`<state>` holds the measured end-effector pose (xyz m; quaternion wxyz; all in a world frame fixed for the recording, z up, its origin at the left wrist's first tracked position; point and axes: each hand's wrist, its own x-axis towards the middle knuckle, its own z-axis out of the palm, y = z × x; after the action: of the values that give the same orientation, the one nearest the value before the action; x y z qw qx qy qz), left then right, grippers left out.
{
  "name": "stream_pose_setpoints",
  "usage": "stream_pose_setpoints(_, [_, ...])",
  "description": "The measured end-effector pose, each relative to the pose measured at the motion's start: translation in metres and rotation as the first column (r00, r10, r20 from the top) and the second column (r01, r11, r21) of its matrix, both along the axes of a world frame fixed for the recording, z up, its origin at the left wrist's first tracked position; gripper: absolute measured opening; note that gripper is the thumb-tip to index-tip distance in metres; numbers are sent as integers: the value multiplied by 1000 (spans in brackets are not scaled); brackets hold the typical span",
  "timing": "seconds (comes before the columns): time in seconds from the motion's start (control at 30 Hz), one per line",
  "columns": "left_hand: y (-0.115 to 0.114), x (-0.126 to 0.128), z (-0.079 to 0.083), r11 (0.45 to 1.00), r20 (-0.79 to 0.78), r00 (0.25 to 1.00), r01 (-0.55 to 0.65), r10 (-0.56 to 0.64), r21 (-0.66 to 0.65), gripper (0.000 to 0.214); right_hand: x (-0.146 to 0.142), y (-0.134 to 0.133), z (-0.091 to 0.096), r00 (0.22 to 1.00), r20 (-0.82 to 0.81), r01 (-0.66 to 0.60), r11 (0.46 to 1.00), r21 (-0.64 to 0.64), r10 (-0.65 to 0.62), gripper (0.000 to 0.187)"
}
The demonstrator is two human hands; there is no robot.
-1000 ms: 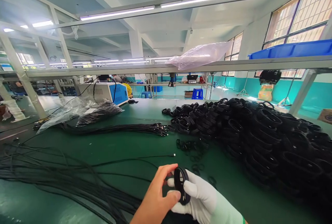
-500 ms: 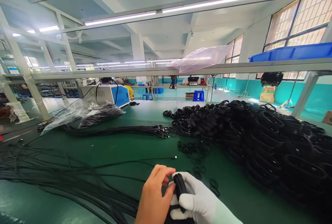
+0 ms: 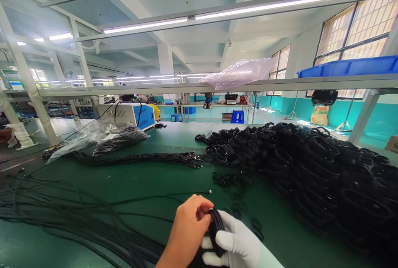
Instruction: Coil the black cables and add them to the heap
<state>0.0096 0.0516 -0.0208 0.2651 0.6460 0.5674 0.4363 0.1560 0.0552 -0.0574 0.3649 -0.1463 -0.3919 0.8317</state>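
Note:
A coiled black cable (image 3: pixel 217 230) is gripped in my right hand (image 3: pixel 241 241), which wears a white glove; its thumb presses the near side of the coil. My bare left hand (image 3: pixel 189 226) has thumb and forefinger pinched together at the coil's upper left edge. What lies between those fingertips is mostly hidden. Left of my hands, a spread of loose black cables (image 3: pixel 93 222) runs across the green table (image 3: pixel 149 181). One cable end with a pale connector (image 3: pixel 210 191) lies just beyond my left hand.
A large heap of coiled black cables (image 3: pixel 311 164) covers the right side. Small black bands (image 3: pixel 231 179) lie before it. A bundle of straight cables (image 3: pixel 139 159) and a clear plastic bag (image 3: pixel 115 135) lie further back, near a blue-and-white machine (image 3: pixel 133 114). A shelf rail (image 3: pixel 174 90) crosses above.
My left thumb and forefinger have closed together at the coil's top edge, where they were apart before. My right hand keeps its hold and has shifted slightly left.

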Motion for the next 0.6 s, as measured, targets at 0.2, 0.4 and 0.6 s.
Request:
stream_pose_setpoints(0.2, [4,-33,5,877,397,833,465,-386,-123,42,5,-1,4,968,-171,-200,976,-85,183,41])
stream_pose_setpoints(0.4, [7,-30,-8,722,639,595,687,-489,-88,48,3,-2,5,951,-153,-297,929,-221,268,56])
stream_pose_setpoints(0.6, [12,-28,-13,852,519,765,509,-382,-122,50,7,2,8,851,461,125,950,286,-251,53])
